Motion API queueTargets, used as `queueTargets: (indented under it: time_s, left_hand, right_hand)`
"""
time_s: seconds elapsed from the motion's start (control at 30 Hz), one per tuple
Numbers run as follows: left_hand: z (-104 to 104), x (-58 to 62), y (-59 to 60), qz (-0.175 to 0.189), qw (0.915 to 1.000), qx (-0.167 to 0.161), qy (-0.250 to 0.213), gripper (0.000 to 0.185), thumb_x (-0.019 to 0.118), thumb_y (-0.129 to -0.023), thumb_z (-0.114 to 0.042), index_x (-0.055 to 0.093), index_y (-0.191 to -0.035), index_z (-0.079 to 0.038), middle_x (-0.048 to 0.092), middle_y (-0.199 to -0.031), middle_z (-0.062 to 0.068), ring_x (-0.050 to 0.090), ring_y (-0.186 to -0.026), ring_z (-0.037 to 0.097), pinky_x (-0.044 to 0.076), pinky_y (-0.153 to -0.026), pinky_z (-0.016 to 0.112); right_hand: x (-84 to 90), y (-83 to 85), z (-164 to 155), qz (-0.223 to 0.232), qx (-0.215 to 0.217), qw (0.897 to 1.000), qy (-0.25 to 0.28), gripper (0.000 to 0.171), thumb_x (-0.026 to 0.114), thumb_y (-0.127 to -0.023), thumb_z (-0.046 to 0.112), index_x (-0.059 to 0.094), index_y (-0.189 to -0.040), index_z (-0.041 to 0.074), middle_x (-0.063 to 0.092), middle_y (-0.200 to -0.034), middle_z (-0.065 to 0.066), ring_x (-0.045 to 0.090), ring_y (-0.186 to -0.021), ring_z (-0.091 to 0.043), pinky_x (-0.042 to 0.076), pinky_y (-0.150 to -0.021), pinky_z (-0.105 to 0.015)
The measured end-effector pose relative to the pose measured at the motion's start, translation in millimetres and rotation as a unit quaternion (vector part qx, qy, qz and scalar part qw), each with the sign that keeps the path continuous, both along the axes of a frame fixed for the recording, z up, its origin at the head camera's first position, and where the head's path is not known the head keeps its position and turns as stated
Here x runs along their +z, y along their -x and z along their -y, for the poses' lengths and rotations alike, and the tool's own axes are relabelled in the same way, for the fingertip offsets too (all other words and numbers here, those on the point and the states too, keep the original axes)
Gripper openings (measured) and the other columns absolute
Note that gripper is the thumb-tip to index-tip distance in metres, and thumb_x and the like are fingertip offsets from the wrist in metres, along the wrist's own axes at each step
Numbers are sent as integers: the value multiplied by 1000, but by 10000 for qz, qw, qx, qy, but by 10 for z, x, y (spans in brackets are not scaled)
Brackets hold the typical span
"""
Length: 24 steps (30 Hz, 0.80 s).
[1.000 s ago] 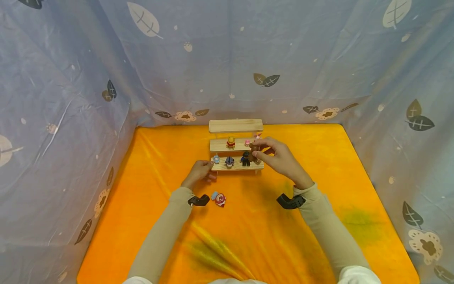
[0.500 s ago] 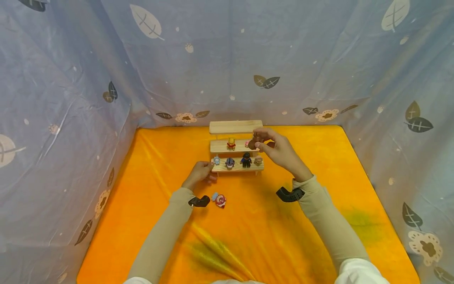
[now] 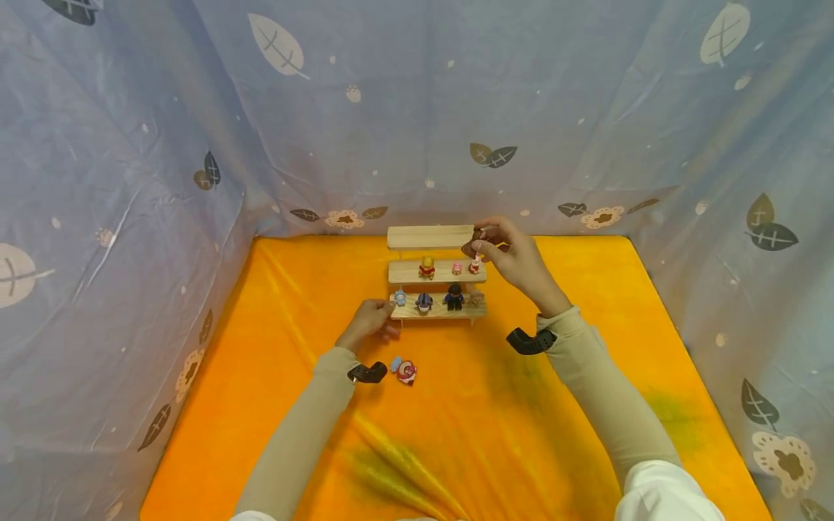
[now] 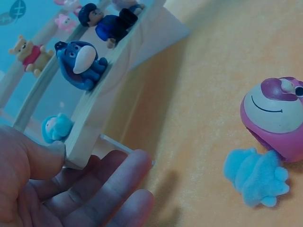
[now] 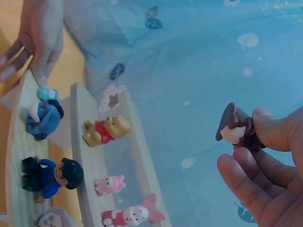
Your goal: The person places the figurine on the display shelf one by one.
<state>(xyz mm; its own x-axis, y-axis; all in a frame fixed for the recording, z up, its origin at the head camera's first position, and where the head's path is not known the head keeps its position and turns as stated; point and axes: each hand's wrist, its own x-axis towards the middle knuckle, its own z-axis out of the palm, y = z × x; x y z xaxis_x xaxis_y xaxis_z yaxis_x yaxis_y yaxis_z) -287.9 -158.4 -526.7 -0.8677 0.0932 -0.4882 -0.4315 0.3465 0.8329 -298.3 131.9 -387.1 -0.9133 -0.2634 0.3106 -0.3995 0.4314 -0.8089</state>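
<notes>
A three-tier wooden shelf (image 3: pixel 406 272) stands on the orange cloth. My right hand (image 3: pixel 485 245) pinches a small brown figure (image 3: pixel 473 246) (image 5: pixel 234 125) in the air at the right end of the top tier (image 3: pixel 426 236), which is bare. My left hand (image 3: pixel 384 316) (image 4: pixel 71 184) holds the left end of the bottom tier, thumb against the board and fingers beneath it. A yellow bear (image 3: pixel 426 267) (image 5: pixel 106 130) and two pink figures stand on the middle tier. A blue donkey (image 4: pixel 83 64), a dark figure (image 3: pixel 454 296) and others fill the bottom tier.
A pink-red round figure (image 3: pixel 407 372) (image 4: pixel 277 118) lies on the cloth beside a light blue fluffy piece (image 4: pixel 258 175), just in front of my left wrist. Pale blue patterned sheets wall in the orange surface (image 3: pixel 456 434) on three sides.
My right hand has lifted the brown figure from beside the lower tiers up to the right end of the top tier. My left hand has stayed at the shelf's left end.
</notes>
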Motion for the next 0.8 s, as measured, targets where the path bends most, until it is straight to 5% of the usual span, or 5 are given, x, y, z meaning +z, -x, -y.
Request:
queueTargets:
  time_s: [0.53, 0.8]
  left_hand:
    - [-24, -1, 4, -13, 9999, -53, 119, 46, 45, -110, -30, 54, -142, 2, 76, -96, 25, 77, -75, 25, 64, -69, 39]
    - [-11, -8, 16, 8, 10000, -59, 76, 47, 44, -110, -30, 51, -144, 1, 76, -97, 23, 77, -75, 25, 64, -67, 39]
  right_hand:
    - [82, 193, 4, 197, -298, 9987, -357, 33, 67, -99, 28, 62, -124, 8, 67, -110, -13, 62, -99, -25, 52, -92, -41]
    - [158, 327, 44, -83, -672, 9926, -1005, 30, 70, -97, 25, 63, -117, 4, 69, -100, -14, 62, -87, -27, 51, -76, -38]
